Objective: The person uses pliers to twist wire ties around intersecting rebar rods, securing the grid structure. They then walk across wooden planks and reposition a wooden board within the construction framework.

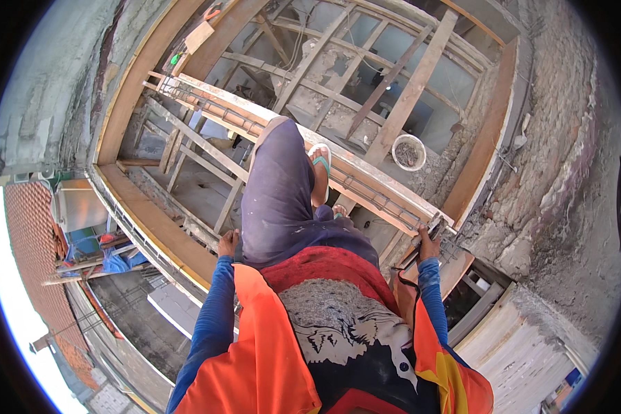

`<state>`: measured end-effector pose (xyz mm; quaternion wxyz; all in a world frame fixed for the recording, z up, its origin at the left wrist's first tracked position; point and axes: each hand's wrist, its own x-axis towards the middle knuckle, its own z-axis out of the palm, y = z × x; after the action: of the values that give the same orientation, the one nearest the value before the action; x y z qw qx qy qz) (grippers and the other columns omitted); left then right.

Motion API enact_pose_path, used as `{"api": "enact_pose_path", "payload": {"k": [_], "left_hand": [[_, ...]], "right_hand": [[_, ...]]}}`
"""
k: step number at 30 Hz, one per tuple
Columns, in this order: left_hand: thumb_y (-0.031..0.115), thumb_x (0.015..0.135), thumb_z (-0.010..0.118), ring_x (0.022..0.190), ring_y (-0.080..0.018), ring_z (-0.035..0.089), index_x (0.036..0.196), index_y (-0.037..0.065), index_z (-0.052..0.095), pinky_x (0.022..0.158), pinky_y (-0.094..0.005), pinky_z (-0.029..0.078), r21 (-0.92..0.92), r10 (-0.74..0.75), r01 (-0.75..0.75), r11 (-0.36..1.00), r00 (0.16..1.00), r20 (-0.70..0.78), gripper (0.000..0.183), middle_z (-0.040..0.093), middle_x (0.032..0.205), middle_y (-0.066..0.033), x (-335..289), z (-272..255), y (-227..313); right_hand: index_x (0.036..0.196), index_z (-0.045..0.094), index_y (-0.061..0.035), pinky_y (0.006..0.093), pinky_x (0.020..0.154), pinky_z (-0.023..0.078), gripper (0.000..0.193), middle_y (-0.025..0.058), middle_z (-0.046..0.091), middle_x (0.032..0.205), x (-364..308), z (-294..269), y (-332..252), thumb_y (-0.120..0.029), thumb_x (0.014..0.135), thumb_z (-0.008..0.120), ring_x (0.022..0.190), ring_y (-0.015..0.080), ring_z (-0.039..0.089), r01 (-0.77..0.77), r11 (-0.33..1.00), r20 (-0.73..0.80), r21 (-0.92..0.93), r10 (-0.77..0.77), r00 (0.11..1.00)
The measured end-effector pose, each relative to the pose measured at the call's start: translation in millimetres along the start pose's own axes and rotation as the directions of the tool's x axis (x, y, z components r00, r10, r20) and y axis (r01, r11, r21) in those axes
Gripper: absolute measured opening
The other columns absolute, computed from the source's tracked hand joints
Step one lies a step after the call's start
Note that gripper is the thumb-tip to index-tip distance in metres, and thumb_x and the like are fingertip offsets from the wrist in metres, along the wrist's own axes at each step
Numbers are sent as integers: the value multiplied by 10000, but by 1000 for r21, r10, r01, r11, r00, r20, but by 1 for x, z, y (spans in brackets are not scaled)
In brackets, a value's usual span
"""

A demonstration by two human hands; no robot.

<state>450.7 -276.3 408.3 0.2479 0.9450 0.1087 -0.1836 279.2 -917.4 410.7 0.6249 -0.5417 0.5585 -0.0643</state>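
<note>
The work looks partway along. A long wooden trough [221, 96] already spans the opening, and steel bars [369, 193] lie along it. The bars are bare in both stretches that show, so the trough appears unfinished; the person's leg [277, 190] hides its middle. Brown boards [486, 131] stand in place beyond the trough's right end, and more run off from its left end. Beyond the trough, the frame of poles [324, 50] has open gaps, with a plank [421, 72] laid across it and a bucket [407, 168] near the trough's right half.

The right hand [429, 246] is at the trough's right end, fingers bent close to the bar ends; whether it grips anything cannot be told. The left hand [228, 243], on the near side of the trough beside the leg, has curled fingers; its hold is unclear too.
</note>
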Motion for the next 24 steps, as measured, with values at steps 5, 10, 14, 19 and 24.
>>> {"api": "enact_pose_path", "payload": {"k": [5, 10, 14, 19, 24], "left_hand": [[474, 966, 492, 819, -432, 629, 857, 36, 669, 734, -477, 476, -132, -134, 115, 985, 980, -144, 485, 648, 800, -227, -40, -18, 64], [519, 960, 472, 874, -379, 677, 929, 92, 730, 789, -460, 504, -163, -308, 305, 938, 951, 11, 500, 706, 876, -186, -81, 20, 19], [516, 965, 469, 888, -398, 669, 923, 79, 718, 794, -479, 503, -91, -403, 405, 910, 914, 45, 504, 699, 896, -210, -115, 48, 15], [453, 983, 458, 885, -417, 661, 928, 39, 704, 805, -485, 502, -198, -391, 387, 901, 920, 19, 485, 692, 885, -230, -142, 43, 12], [464, 987, 440, 901, -432, 650, 928, 29, 691, 814, -491, 489, -268, -396, 374, 888, 917, -33, 506, 678, 887, -252, -131, 61, 6]], "right_hand": [[1437, 415, 38, 375, 992, 452, 850, 201, 594, 1273, -24, 26, 5, -345, 785, 804, 1142, 300, 587, 98, 943, 81, -317, -76, 994], [1425, 372, 117, 423, 1081, 383, 1012, 313, 520, 1350, -25, 65, -32, -491, 736, 794, 1265, 393, 520, 231, 688, 275, -688, -48, 960], [1417, 351, 150, 404, 1088, 375, 1013, 334, 490, 1370, 36, 68, -6, -460, 742, 796, 1291, 391, 496, 423, 627, 410, -654, -177, 895], [1409, 319, 188, 396, 1134, 322, 1015, 358, 408, 1432, 26, 103, -35, -430, 759, 795, 1355, 404, 420, 431, 566, 418, -703, -162, 894], [1418, 303, 188, 398, 1164, 279, 1046, 363, 362, 1462, 0, 127, -65, -459, 760, 795, 1388, 407, 370, 418, 494, 415, -763, -122, 902]]}}
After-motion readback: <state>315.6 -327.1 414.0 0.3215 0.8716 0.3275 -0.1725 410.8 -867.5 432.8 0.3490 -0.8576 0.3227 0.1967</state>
